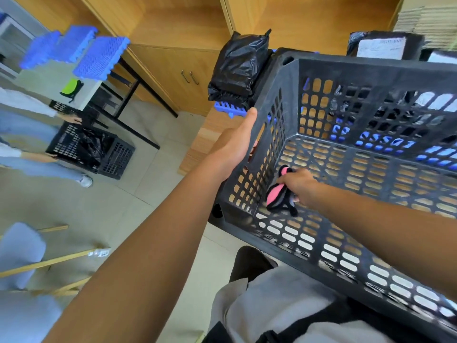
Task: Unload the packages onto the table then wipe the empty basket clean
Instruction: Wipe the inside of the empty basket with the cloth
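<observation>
While the person leans over the work, these are the things that matter here.

Basket: a black slotted plastic basket (346,154) sits tipped toward the person, its near edge over their lap and its far side against the bench (212,129). No packages are visible inside it.

Left hand: the left hand (237,144) steadies the basket by its left wall, thumb over the rim and fingers outside; the grip is clamped on that wall.

Right hand: the right hand (300,185) is down inside the basket near the left corner, its grip closed around a bunched pink and black cloth (279,194) that is pressed on the floor of the basket.

Packages: a black wrapped package (237,68) stands on the bench just beyond the basket's far left corner, and more labelled packages (380,47) lie behind the far wall.

Stage, as I judge it: unloading looks done, wiping is under way.

Risk, basket slipping: it is tilted and seemingly held by one hand, so a hard push with the cloth could rock it off the lap or bench edge.

Risk, cloth snagging: loose ends of the cloth could catch in the slots and pull free of the grip.

Risk, package knocked: if the basket shoves forward, the nearest package could topple off the bench.

Risk, missed areas: the far corners and walls may go unwiped.
</observation>
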{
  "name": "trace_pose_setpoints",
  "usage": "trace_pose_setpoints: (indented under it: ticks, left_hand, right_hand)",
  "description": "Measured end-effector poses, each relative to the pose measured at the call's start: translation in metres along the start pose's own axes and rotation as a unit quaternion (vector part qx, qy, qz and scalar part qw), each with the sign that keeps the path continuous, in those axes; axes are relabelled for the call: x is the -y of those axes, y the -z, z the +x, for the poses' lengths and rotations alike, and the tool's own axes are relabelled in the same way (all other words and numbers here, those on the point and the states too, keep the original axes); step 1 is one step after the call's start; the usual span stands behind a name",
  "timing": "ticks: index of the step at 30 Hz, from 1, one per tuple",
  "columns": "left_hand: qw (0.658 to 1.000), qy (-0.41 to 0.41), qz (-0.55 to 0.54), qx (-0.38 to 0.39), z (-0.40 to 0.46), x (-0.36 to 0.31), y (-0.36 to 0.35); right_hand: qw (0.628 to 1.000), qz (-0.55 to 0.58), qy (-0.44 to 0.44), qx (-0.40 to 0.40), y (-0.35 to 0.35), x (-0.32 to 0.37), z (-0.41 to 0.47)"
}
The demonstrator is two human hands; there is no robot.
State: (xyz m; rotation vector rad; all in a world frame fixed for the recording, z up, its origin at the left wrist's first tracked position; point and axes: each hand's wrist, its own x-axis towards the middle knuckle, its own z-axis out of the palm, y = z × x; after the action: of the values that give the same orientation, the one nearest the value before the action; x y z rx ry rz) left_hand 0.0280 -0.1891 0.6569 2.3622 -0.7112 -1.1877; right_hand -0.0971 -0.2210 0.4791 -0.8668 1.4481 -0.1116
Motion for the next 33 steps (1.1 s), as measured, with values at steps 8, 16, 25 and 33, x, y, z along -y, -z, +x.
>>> trace_pose_setpoints:
  ticks: [8, 16, 25, 33]
  left_hand:
    - [0.998, -0.03, 0.018, -0.048, 0.002, 0.002, -0.003]
    - [0.999, -0.02, 0.016, -0.029, -0.004, -0.002, -0.003]
    - [0.998, -0.029, 0.02, -0.046, -0.009, -0.006, -0.003]
    - [0.999, -0.031, -0.009, -0.008, 0.004, 0.001, -0.002]
  right_hand:
    - [0.998, -0.04, 0.0, -0.041, -0.031, 0.009, 0.011]
    - [0.994, 0.096, 0.019, 0.041, -0.02, 0.018, -0.016]
    - [0.965, 0.182, 0.133, 0.133, -0.014, 0.036, -0.076]
    - [0.907, -0.055, 0.397, 0.127, -0.004, 0.046, -0.101]
